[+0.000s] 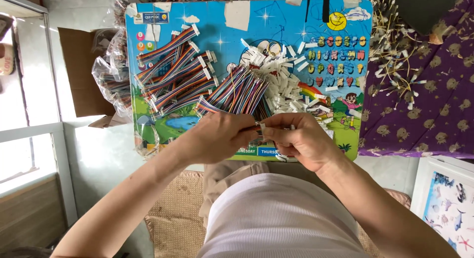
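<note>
Cartoon board (207, 21): rainbow ribbon cable (237, 92) (white-tipped) pinched by both hands.

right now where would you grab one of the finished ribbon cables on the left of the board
Probably pinch a finished ribbon cable at its flat middle, coming from above. They lie flat and slanted on the board, with small white connectors at the upper-right ends giving less to grip.

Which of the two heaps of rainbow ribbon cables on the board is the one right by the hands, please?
The middle heap, fanned out just above the left hand and right hand. The other heap lies farther up and left, apart from both.
</note>
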